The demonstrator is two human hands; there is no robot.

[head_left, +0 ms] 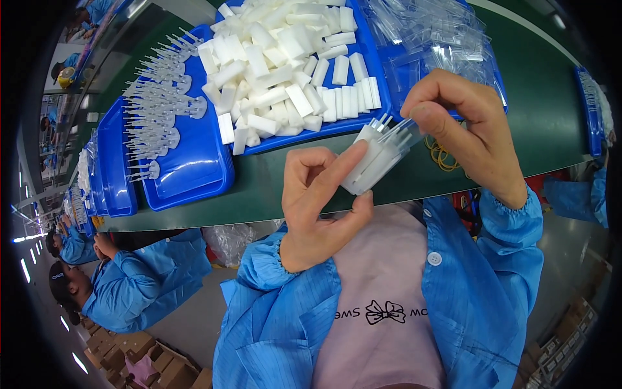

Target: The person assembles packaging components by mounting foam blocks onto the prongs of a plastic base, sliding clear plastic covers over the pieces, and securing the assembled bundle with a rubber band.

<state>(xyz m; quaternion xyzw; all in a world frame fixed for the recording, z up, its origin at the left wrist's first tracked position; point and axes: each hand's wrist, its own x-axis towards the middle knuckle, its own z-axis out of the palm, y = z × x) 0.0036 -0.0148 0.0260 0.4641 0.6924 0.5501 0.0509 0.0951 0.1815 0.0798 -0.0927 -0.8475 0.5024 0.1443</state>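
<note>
Right fingertips: the right hand (470, 133) is bent at the wrist, fingers curled, thumb and index nearly meeting beside the prong tips; whether they pinch a prong or clear plastic cannot be told.
Left fingers: the left hand (317, 207) reaches up and rightward from its cuff, thumb below and index above, closed only to the width of what it grips.
Pronged white block assembly (376, 155): one, in the left hand's grip, raised over the table edge and tilted, its clear prongs pointing up and right toward the right hand.
Yellow rubber bands (439, 155): several in a tangle, on the green table (259, 185) beneath the right hand.
Blue trays ahead: three; the middle tray (285, 139) bears dozens of heaped white foam-like blocks (259, 61), the right tray (500, 84) many overlapping clear plastic pieces (431, 39), the left tray (194, 159) rows of clear pronged parts (155, 97), all too crowded to count.
Seated co-worker (149, 285): one nearby at left, in a blue smock.
</note>
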